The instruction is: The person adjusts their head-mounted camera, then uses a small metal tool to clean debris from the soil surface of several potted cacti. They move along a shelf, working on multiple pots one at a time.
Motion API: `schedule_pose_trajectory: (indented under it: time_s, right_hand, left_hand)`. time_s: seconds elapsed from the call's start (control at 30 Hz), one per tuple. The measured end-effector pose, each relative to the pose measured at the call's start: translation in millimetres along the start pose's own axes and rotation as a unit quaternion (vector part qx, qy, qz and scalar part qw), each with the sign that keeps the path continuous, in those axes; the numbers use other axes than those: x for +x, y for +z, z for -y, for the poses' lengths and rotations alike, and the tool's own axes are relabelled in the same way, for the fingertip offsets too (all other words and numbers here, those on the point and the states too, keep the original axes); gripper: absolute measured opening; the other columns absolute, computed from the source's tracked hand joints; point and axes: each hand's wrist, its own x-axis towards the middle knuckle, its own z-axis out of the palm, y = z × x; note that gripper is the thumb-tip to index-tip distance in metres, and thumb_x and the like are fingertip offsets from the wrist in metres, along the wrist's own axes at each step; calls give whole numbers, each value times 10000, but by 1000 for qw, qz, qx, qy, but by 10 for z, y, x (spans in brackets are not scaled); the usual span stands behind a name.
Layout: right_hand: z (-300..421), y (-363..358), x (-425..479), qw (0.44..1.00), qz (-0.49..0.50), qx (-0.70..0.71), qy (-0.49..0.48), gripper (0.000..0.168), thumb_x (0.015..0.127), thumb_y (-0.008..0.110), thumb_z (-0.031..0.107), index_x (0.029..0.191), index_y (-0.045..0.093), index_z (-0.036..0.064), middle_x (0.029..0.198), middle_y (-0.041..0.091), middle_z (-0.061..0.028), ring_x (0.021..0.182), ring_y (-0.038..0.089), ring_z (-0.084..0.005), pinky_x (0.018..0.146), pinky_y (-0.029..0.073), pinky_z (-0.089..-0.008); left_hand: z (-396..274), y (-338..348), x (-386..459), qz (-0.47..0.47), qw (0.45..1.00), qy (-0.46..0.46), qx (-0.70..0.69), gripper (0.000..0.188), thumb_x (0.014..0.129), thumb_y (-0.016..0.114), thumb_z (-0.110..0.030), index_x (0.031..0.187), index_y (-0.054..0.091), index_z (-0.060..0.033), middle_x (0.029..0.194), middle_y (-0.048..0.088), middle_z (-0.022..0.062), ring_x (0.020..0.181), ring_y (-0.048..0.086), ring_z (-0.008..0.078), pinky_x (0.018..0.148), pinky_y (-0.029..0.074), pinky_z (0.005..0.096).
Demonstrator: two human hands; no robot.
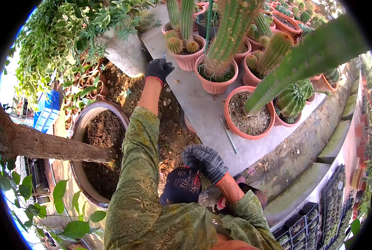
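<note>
My left hand (158,71), in a black glove with a red cuff, reaches out over the left edge of a grey slab table (189,93). Its fingers are curled; a faint bluish speck shows at the fingertips, too blurred to name. Nearest to it stands a pink plastic pot (187,61) of columnar and small round cacti. Close to my body, my right hand (206,162) wears a grey knit glove and is bent inward above dark patterned cloth (183,186). Its fingertips are hidden. A thin metal rod (228,135) lies on the slab beside a terracotta-coloured pot (249,135) with a leaning cactus (273,82).
A tall ribbed cactus (233,34) and several potted cacti crowd the slab's far side. To the left, a large glazed planter (76,150) holds soil and a tree trunk (54,143). Blue crates (46,111) stand beyond it. Black seedling trays (308,215) lie at the lower right.
</note>
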Motion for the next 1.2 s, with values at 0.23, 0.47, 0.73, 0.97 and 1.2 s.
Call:
schedule_pose_trajectory:
  time_s: [0.23,0.47,0.73,0.97,1.2]
  right_hand:
    - [0,-20,-23,1000,17,-7,-16,258,860,567,129,1071,551,-18,969,618,-112,836,604,-200,743,509,-309]
    - [7,62,-38,1000,12,-14,-11,258,861,564,158,1052,567,-15,935,625,-111,822,604,-205,741,502,-322]
    - [9,-20,58,999,11,-39,-7,256,866,560,164,1047,573,-16,925,627,-110,801,603,-199,710,496,-312]
    - [13,-14,113,999,-4,-43,-9,251,886,534,147,1059,560,-33,911,626,-119,759,597,-194,647,497,-299]
    - [50,23,120,999,-14,-31,-5,242,876,548,143,1042,565,-31,906,625,-125,755,598,-200,641,501,-307]
  left_hand:
    - [-250,395,-1059,-39,997,-54,40,180,850,526,-94,964,519,45,645,589,145,455,552,191,444,509,291]
    - [-567,77,-724,-110,993,37,29,150,839,499,-53,958,518,37,611,563,141,417,526,189,402,474,309]
    - [-998,100,-34,-65,995,3,72,165,841,567,-91,959,535,20,665,585,157,436,525,190,458,500,321]
    - [-1110,197,141,-30,992,-18,120,136,844,575,-89,925,548,16,647,579,138,439,529,166,449,506,314]
    - [-1248,177,258,36,977,-32,209,189,876,493,-156,828,565,12,671,605,136,522,590,187,473,524,348]
